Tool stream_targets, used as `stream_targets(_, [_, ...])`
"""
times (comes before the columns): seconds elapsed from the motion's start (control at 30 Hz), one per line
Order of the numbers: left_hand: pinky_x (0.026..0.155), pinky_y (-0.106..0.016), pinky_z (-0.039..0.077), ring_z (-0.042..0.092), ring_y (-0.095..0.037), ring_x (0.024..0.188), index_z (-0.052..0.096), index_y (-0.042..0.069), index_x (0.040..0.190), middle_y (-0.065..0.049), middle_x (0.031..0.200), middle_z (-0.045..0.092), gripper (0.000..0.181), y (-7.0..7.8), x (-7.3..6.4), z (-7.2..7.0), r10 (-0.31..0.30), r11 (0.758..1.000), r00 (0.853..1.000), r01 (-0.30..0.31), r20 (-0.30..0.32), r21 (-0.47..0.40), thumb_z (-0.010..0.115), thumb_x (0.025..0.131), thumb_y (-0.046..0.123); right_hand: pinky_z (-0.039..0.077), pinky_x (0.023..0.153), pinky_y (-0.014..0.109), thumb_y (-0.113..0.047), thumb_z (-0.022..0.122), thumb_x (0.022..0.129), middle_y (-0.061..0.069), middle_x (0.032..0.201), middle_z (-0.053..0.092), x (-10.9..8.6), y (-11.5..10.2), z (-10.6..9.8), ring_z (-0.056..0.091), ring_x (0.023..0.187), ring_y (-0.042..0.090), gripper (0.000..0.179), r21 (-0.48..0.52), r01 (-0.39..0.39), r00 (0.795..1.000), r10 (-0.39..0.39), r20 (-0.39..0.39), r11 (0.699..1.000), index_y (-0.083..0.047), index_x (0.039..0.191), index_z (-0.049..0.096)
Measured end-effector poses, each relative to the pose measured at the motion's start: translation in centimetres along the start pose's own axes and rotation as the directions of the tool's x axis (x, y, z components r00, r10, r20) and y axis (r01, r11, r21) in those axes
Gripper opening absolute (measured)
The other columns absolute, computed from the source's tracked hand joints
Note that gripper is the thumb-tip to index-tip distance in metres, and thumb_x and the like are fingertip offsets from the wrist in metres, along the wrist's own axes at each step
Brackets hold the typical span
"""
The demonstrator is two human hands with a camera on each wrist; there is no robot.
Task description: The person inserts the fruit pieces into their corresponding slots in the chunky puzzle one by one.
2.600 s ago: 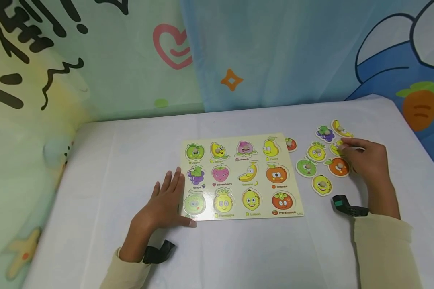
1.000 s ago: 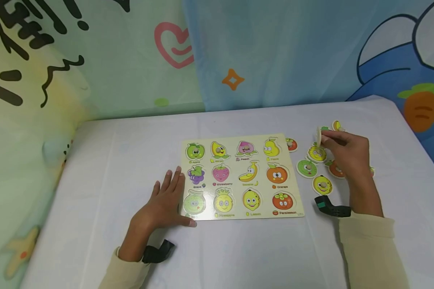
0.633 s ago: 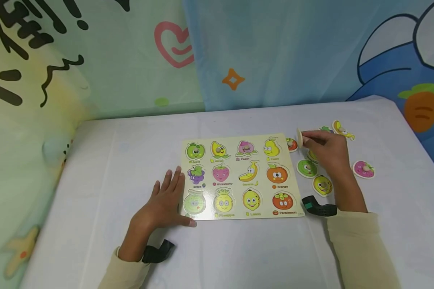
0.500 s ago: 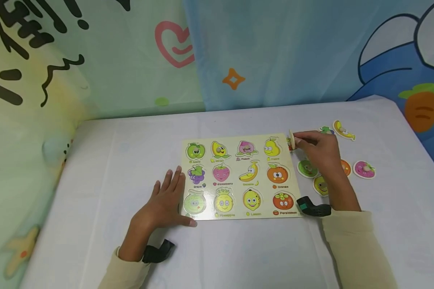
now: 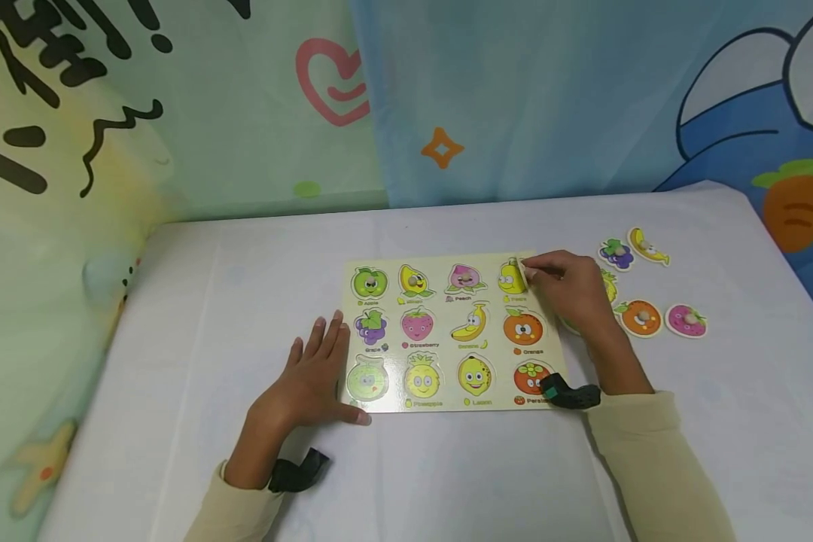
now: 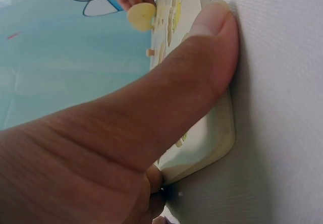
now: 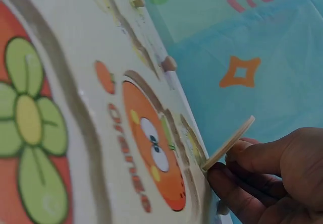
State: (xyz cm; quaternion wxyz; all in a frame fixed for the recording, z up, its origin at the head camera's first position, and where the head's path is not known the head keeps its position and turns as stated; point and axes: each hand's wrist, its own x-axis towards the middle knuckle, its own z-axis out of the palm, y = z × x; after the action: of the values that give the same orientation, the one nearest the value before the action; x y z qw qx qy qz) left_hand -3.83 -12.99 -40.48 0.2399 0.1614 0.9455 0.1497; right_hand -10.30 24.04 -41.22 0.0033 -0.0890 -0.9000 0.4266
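Observation:
My left hand (image 5: 308, 380) lies with straight fingers against the left edge of a pale fruit puzzle board (image 5: 440, 305); its thumb (image 6: 176, 77) crosses the near corner. My right hand (image 5: 572, 290) pinches a thin wooden puzzle piece (image 7: 229, 143) between thumb and fingers. The piece stands tilted on edge right at the pear recess (image 5: 510, 278), top right of the board. Its plain back shows in the left wrist view, and its printed face is hidden. Knobs stick up from the mango piece (image 5: 413, 282) and the peach piece (image 5: 465, 278) in the top row.
Loose pieces lie to the right of the board: grapes (image 5: 616, 254), a banana (image 5: 648, 247), an orange (image 5: 640, 319) and a pink strawberry (image 5: 686, 321). A pineapple piece (image 5: 609, 284) is partly hidden by my right hand. A cartoon cloth (image 5: 515, 98) hangs behind the white table (image 5: 257, 256).
My right hand took a piece from the loose group and carried it left to the board's top right recess, turning it on edge. My left hand stayed in place.

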Motion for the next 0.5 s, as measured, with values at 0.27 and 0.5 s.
stream_targets(0.27, [0.114, -0.057, 0.002, -0.011, -0.031, 0.146, 0.008, 0.006, 0.156, -0.007, 0.162, -0.007, 0.136, 0.04, -0.06, -0.06, 0.002, 1.0, 1.0, -0.002, -0.006, -0.003, 0.09, 0.058, 0.051, 0.045, 0.085, 0.049, -0.015, 0.059, 0.098, 0.017, 0.114, 0.064, 0.08, -0.5, 0.21, 0.058, 0.102, 0.033, 0.024, -0.105, 0.104, 0.995, -0.104, 0.004, 0.989, -0.002, 0.114, 0.071])
stream_targets(0.5, [0.114, -0.056, 0.001, -0.011, -0.031, 0.146, 0.008, 0.006, 0.156, -0.007, 0.162, -0.007, 0.136, 0.02, 0.02, -0.1, 0.001, 1.0, 1.0, -0.001, -0.004, -0.001, 0.09, 0.058, 0.051, 0.042, 0.077, 0.045, -0.014, 0.058, 0.098, 0.018, 0.111, 0.062, -0.13, -0.7, 0.39, 0.054, 0.092, 0.031, 0.023, -0.117, 0.082, 0.996, -0.079, 0.03, 0.99, -0.001, 0.113, 0.07])
